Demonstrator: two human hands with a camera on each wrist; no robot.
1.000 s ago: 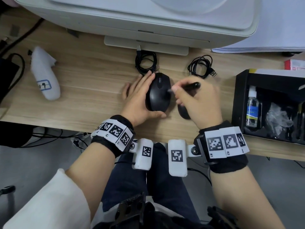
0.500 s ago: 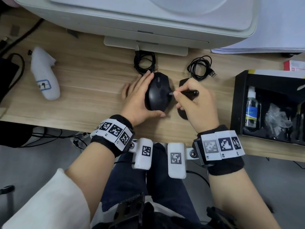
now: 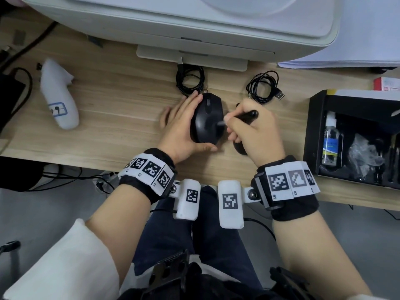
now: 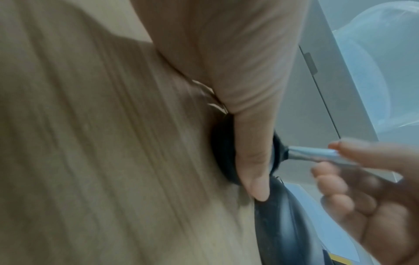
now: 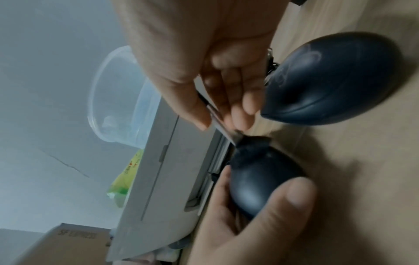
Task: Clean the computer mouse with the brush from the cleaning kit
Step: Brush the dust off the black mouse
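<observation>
A black computer mouse (image 3: 206, 118) lies on the wooden desk (image 3: 121, 109). My left hand (image 3: 179, 128) grips it, with fingers along its left side and the thumb round its near end. My right hand (image 3: 255, 135) pinches the brush (image 3: 249, 115) like a pen. The brush's metal ferrule (image 3: 220, 124) points left, and the dark bristles (image 5: 251, 145) press on the mouse (image 5: 256, 179) at the right of its back. The left wrist view shows the ferrule (image 4: 310, 152) meeting the mouse (image 4: 223, 148) beside my thumb.
A black rubber air blower (image 5: 328, 80) lies under my right hand. The open black kit box (image 3: 313, 137) with a small bottle (image 3: 331, 139) stands at the right. Behind are a white printer (image 3: 194, 29) and two coiled cables (image 3: 190, 79). A white handheld device (image 3: 58, 98) lies at the left.
My right hand has shifted slightly left and the brush tip has swept a little toward me over the mouse. The left hand and the mouse have stayed in place.
</observation>
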